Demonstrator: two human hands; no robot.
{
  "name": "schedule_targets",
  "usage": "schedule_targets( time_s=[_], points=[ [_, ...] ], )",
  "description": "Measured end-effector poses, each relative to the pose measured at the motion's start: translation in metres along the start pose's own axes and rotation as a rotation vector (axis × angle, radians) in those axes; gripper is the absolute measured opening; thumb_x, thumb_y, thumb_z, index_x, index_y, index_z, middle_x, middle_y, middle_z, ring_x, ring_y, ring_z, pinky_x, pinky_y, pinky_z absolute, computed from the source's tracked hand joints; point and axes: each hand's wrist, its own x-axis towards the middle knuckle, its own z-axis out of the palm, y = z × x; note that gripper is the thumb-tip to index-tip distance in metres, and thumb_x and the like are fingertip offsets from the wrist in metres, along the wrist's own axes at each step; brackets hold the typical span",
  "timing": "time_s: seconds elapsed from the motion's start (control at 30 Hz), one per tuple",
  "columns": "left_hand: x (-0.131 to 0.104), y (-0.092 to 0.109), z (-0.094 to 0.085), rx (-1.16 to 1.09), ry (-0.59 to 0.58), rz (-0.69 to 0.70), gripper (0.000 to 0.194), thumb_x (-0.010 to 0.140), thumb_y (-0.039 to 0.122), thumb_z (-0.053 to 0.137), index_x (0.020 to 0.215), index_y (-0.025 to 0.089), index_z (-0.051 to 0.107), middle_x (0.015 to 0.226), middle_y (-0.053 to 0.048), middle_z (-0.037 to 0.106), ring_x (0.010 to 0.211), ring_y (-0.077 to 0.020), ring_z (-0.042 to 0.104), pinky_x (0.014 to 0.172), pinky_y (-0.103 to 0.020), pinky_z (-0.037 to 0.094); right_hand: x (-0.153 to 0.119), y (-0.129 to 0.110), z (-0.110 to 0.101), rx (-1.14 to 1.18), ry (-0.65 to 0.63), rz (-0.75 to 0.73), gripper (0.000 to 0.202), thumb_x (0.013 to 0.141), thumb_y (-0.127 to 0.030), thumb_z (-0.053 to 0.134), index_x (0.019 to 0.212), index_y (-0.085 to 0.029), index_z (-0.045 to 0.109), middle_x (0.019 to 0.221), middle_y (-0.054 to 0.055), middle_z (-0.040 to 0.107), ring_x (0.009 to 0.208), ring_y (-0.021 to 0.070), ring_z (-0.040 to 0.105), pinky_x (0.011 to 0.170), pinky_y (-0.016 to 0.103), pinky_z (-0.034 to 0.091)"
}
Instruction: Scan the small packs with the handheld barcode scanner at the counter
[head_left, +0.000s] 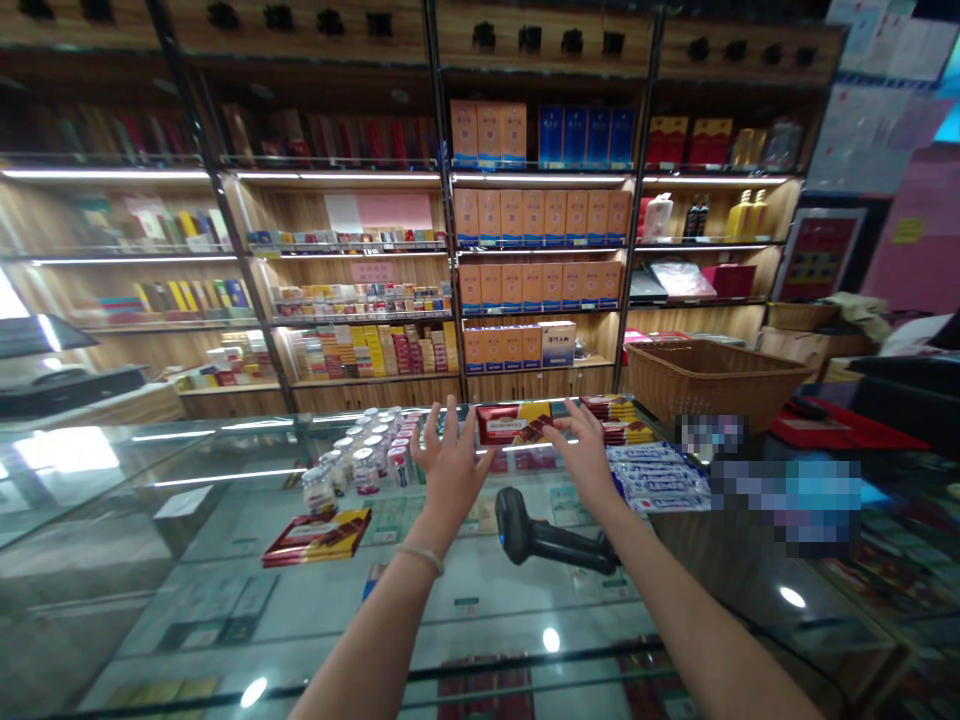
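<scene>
We have one flat chocolate packet (512, 424) between our two hands, above the far part of the glass-topped table (300, 620). Its wrapper is dark red on the left and golden yellow on the right, with a pale label and brown chocolate pieces printed across the front, which faces us.

The fingers of our left hand (451, 475) are spread and released beside the packet's left end; a pale band (421, 555) circles that wrist. Our right hand (587, 458) reaches the packet's right end with its thumb, its fingers partly bent, but we cannot tell whether they truly grip it.

Similar wrappers lie in three piles: one left pile (316, 538) near the jars, and two right piles (626, 432) beyond our right hand, one behind the other. White-lidded jars (366, 470), more than ten, stand in rows left of our left hand. Several blue-and-white packets (656, 477) lie side by side to the right, just in front of the right piles. One black scanner (555, 540) lies between our forearms, and one wicker basket (712, 380) stands at the far right. On the shelves ahead, the upper row shows three orange boxes (489, 134) and four blue boxes (586, 137).
</scene>
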Motion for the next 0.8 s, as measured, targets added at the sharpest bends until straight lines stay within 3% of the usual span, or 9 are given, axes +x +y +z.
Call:
schedule_targets(
  time_s=[0.17,0.33,0.5,0.63,0.8],
  points=[
    [-0.001,0.011,-0.003,-0.014,-0.018,0.036,0.083,0.078,0.049,0.079,0.152,0.027,0.048,0.167,-0.017,0.031,0.154,-0.041,0.026,0.122,-0.063,0.011,-0.009,-0.026,-0.004,-0.011,0.044,-0.078,0.025,0.089,-0.047,0.062,0.078,-0.025,0.068,0.146,0.009,0.06,0.14,0.0311,0.041,0.117,0.057,0.027],
    [-0.005,0.018,0.001,-0.008,-0.03,0.089,0.076,0.076,0.055,0.079,0.143,0.026,0.057,0.166,-0.017,0.032,0.154,-0.0397,0.026,0.123,-0.062,0.007,-0.017,-0.038,-0.004,-0.019,0.013,-0.111,0.023,0.091,-0.043,0.061,0.078,-0.025,0.067,0.148,0.008,0.059,0.141,0.031,0.041,0.117,0.059,0.025],
    [-0.006,0.019,0.004,-0.005,-0.02,0.099,0.063,0.081,0.051,0.074,0.136,0.024,0.061,0.165,-0.017,0.033,0.154,-0.0389,0.026,0.123,-0.062,0.007,-0.021,-0.045,-0.005,-0.037,-0.004,-0.159,0.023,0.091,-0.043,0.063,0.079,-0.025,0.069,0.151,0.009,0.056,0.142,0.031,0.041,0.117,0.06,0.026],
    [-0.005,0.016,0.002,-0.025,0.014,0.069,0.056,0.085,0.051,0.069,0.134,0.024,0.062,0.166,-0.016,0.033,0.154,-0.0384,0.027,0.123,-0.061,0.008,-0.025,-0.052,-0.009,-0.008,-0.095,-0.235,0.022,0.092,-0.044,0.063,0.086,-0.027,0.075,0.155,0.006,0.051,0.146,0.0307,0.037,0.118,0.059,0.029],
    [-0.002,0.012,-0.005,-0.05,0.011,0.003,0.057,0.08,0.045,0.075,0.133,0.026,0.064,0.166,-0.015,0.032,0.154,-0.0388,0.026,0.123,-0.063,0.011,-0.03,-0.058,-0.016,0.036,-0.286,-0.363,0.029,0.098,-0.044,0.053,0.108,-0.034,0.078,0.166,-0.002,0.036,0.153,0.0282,0.026,0.122,0.056,0.026]
  ],
)
